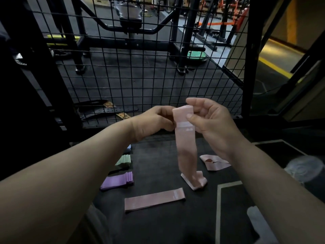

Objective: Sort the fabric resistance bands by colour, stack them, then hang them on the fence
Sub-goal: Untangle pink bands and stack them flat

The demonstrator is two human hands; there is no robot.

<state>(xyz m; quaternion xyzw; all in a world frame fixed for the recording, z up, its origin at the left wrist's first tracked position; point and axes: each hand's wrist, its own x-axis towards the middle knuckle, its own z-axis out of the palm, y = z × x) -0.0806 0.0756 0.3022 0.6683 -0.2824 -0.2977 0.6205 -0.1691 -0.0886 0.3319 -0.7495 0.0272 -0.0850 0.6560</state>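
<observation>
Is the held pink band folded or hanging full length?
Hanging full length: the band drops straight toward the mat, its top pinched by left hand and right hand.

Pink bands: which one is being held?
The hanging pink band, pinched at its top by the left hand and right hand; the other pink bands lie on the floor.

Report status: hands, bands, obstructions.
Left hand and right hand pinch pink band at top, tail hanging. Purple stack, green stack sorted left; loose pink bands on mat. Fence ahead, nothing hung.
</observation>
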